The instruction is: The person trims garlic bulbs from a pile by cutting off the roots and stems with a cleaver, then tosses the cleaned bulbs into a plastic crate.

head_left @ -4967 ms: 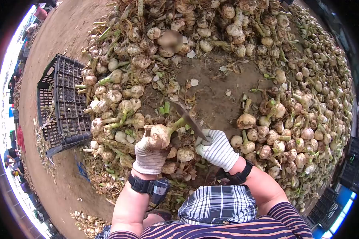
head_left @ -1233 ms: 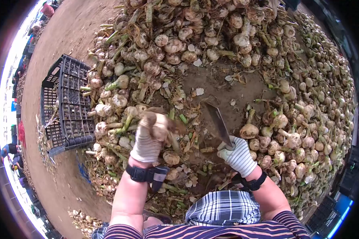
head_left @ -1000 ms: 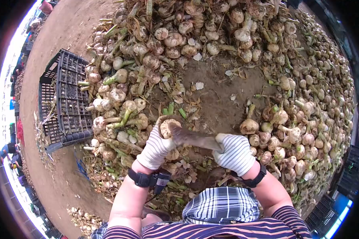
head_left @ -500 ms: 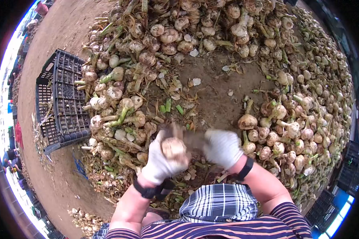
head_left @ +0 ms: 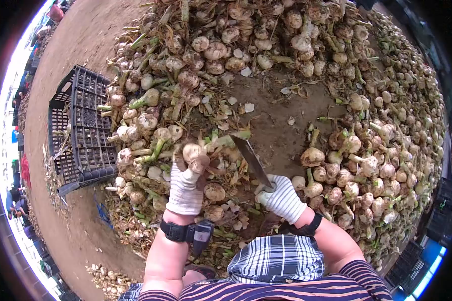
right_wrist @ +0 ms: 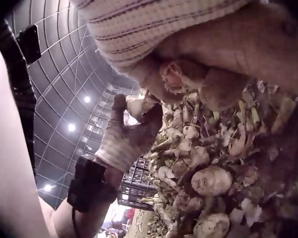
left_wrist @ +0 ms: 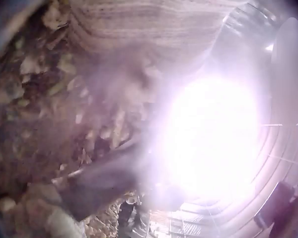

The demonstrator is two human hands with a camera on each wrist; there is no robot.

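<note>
In the head view my gloved left hand (head_left: 185, 190) holds a garlic bulb (head_left: 193, 152) up at its fingertips. A thick green stem (head_left: 227, 142) runs from beside the bulb toward the right. My gloved right hand (head_left: 281, 198) grips a wide-bladed knife (head_left: 253, 161) by its handle, blade slanting up and left, its tip overlapping the stem. The left wrist view is washed out by glare, but the dark knife blade (left_wrist: 102, 186) shows low down. From the right wrist, the left hand (right_wrist: 124, 144) appears with the pale bulb (right_wrist: 139, 106) between thumb and fingers; the knife is hidden there.
Heaps of garlic (head_left: 381, 150) lie to the right, with more garlic (head_left: 145, 120) at left and ahead. A black plastic crate (head_left: 88, 125) lies tipped on its side at far left. Bare soil (head_left: 278, 118) strewn with peelings and cut stems lies between the heaps.
A second ago the blade lay against the bulb's face, and half a second ago both hands were blurred close together. Now the left hand is farther left and the blade points up, off the bulb.
</note>
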